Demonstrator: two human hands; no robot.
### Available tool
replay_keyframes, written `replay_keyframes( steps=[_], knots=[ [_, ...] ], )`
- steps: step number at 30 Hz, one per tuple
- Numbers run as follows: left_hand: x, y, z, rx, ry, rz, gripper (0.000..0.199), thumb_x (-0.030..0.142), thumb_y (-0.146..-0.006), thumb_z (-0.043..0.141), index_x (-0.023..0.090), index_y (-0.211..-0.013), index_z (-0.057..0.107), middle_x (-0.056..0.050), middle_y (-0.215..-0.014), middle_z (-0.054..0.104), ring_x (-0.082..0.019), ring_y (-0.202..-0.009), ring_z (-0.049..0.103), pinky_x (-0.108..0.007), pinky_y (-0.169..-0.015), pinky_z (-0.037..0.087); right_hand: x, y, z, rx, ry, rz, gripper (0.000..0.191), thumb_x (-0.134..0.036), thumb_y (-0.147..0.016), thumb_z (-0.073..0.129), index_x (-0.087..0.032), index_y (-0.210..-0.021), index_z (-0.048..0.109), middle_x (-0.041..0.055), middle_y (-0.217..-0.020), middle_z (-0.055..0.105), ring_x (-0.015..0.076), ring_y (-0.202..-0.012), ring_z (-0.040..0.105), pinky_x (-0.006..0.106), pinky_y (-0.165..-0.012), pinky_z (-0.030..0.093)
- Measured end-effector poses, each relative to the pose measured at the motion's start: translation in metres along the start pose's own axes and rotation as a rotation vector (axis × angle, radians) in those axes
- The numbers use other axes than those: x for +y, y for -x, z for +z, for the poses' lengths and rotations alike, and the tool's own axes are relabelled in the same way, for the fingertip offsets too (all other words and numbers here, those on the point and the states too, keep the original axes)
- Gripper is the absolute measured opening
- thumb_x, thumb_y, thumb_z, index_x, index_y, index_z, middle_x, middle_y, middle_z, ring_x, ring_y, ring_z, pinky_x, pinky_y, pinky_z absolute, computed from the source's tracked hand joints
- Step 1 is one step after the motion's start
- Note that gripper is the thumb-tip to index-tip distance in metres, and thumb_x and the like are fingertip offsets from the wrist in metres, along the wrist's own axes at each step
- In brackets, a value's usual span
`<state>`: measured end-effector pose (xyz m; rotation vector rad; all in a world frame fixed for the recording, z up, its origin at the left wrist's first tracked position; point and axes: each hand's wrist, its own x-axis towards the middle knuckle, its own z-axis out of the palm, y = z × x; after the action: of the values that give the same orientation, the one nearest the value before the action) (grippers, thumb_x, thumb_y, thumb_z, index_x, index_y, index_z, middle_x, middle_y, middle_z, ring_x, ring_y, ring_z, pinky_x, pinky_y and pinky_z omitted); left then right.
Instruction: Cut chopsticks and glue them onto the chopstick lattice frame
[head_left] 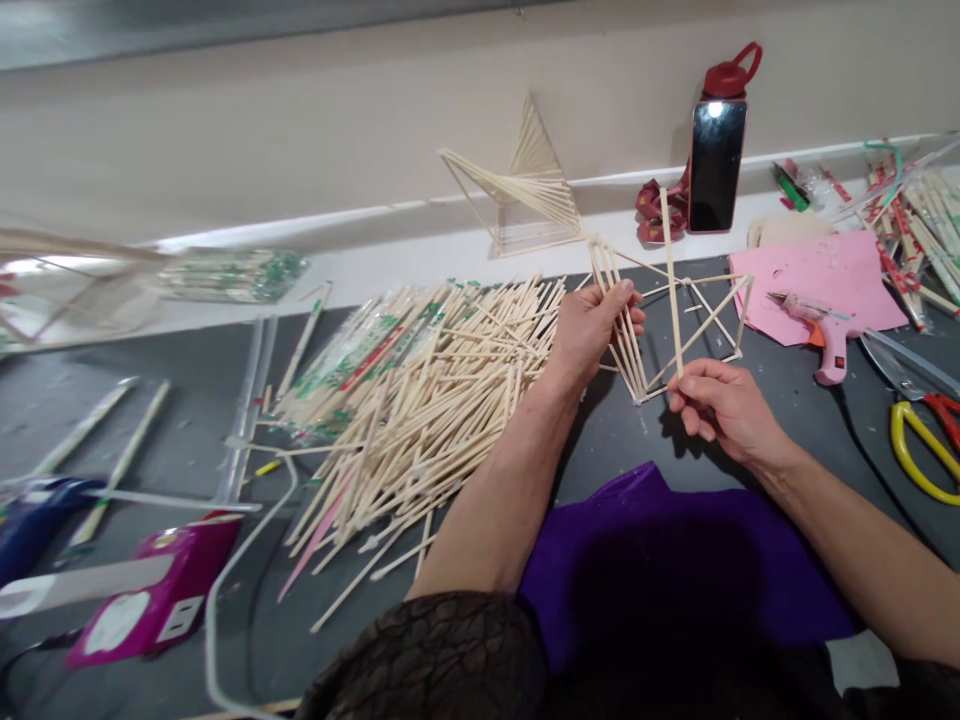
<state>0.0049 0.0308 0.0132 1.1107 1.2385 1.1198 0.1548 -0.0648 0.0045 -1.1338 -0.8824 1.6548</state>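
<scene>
My left hand (596, 325) is closed around the slanting sticks of a wooden stick frame (707, 328), which rests on the dark table. My right hand (712, 398) pinches the lower end of a single wooden stick (670, 280) and holds it nearly upright in front of the frame. To the left of my left hand lies a big loose pile of wooden sticks (420, 430). A pink glue gun (825, 330) lies to the right of my right hand, on a pink sheet (817, 270).
A finished-looking stick structure (525, 190) leans by the wall. A phone (718, 165) stands against a red-capped bottle (731, 75). Yellow-and-red-handled scissors (919, 450) lie at the right. A purple cloth (660, 500) lies before me; a magenta packet (150, 590) sits at the left.
</scene>
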Motion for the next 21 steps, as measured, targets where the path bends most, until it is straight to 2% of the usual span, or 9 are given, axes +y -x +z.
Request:
replay_keyframes(
  steps=[3,6,8,9,11,12,16,18,21],
  knots=[
    [0.004,-0.001,-0.005,-0.002,-0.048,-0.007,0.03,0.044,-0.078,0.067,0.014,-0.076,0.066,-0.002,-0.062,0.066,-0.01,-0.051,0.062,-0.019,-0.049,0.046,-0.004,0.003,-0.003,-0.005,0.088,-0.053,0.016,-0.033,-0.069,0.065,-0.017,-0.07,0.063,-0.0024,-0.06,0.064,0.005,-0.039,0.053,0.014,-0.032,0.03],
    [0.023,0.006,-0.019,-0.042,-0.303,0.033,0.023,0.038,-0.074,0.07,0.015,-0.072,0.069,-0.003,-0.065,0.068,-0.013,-0.058,0.063,-0.022,-0.053,0.047,-0.008,0.006,-0.005,-0.009,0.26,-0.13,0.017,-0.034,-0.073,0.063,-0.017,-0.07,0.062,-0.0028,-0.059,0.062,0.0057,-0.041,0.053,0.016,-0.035,0.032],
    [0.045,0.019,-0.026,0.035,-0.611,0.212,0.014,0.03,-0.069,0.074,0.016,-0.066,0.071,-0.002,-0.06,0.066,-0.014,-0.062,0.061,-0.021,-0.054,0.045,-0.01,0.008,-0.005,-0.024,0.391,-0.179,0.016,-0.033,-0.076,0.06,-0.018,-0.071,0.062,-0.0036,-0.058,0.06,0.0057,-0.042,0.053,0.016,-0.038,0.034],
    [0.056,0.028,-0.028,0.132,-0.685,0.283,0.011,0.028,-0.068,0.073,0.017,-0.067,0.073,-0.002,-0.06,0.066,-0.014,-0.063,0.061,-0.021,-0.054,0.044,-0.011,0.009,-0.005,-0.035,0.46,-0.215,0.016,-0.032,-0.078,0.057,-0.018,-0.072,0.062,-0.0039,-0.059,0.06,0.0056,-0.043,0.053,0.016,-0.04,0.035],
    [0.073,0.046,-0.027,0.187,-0.626,0.304,0.013,0.027,-0.073,0.065,0.019,-0.069,0.073,0.0,-0.059,0.066,-0.012,-0.055,0.059,-0.021,-0.05,0.042,-0.013,0.012,-0.006,-0.053,0.631,-0.348,0.015,-0.028,-0.081,0.053,-0.018,-0.074,0.062,-0.0033,-0.062,0.061,0.006,-0.05,0.055,0.017,-0.05,0.04],
    [0.077,0.053,-0.025,0.142,-0.536,0.261,0.015,0.029,-0.073,0.064,0.019,-0.065,0.072,-0.001,-0.059,0.067,-0.012,-0.05,0.057,-0.02,-0.045,0.039,-0.014,0.013,-0.006,-0.062,0.739,-0.443,0.016,-0.026,-0.082,0.052,-0.018,-0.074,0.063,-0.0024,-0.066,0.063,0.0066,-0.056,0.056,0.018,-0.056,0.042],
    [0.064,0.066,-0.008,-0.371,-0.296,-0.071,0.026,0.043,-0.064,0.071,0.02,-0.053,0.067,-0.005,-0.045,0.06,-0.012,-0.036,0.049,-0.02,-0.032,0.029,-0.019,0.019,-0.011,-0.087,1.148,-0.787,0.026,-0.024,-0.091,0.043,-0.018,-0.082,0.066,0.003,-0.079,0.067,0.0103,-0.073,0.059,0.021,-0.066,0.042],
    [0.052,0.063,-0.001,-0.5,-0.314,-0.164,0.027,0.04,-0.06,0.074,0.019,-0.047,0.063,-0.006,-0.043,0.059,-0.011,-0.033,0.048,-0.019,-0.03,0.024,-0.021,0.024,-0.015,-0.055,1.298,-0.883,0.031,-0.026,-0.095,0.037,-0.018,-0.088,0.067,0.0046,-0.082,0.067,0.0112,-0.072,0.058,0.022,-0.061,0.039],
    [0.041,0.059,0.008,-0.621,-0.297,-0.261,0.027,0.041,-0.055,0.077,0.019,-0.047,0.063,-0.006,-0.047,0.062,-0.011,-0.035,0.051,-0.017,-0.03,0.027,-0.027,0.034,-0.025,-0.019,1.491,-0.957,0.034,-0.027,-0.099,0.034,-0.018,-0.093,0.066,0.0046,-0.085,0.066,0.0108,-0.071,0.056,0.023,-0.058,0.036]
  ],
)
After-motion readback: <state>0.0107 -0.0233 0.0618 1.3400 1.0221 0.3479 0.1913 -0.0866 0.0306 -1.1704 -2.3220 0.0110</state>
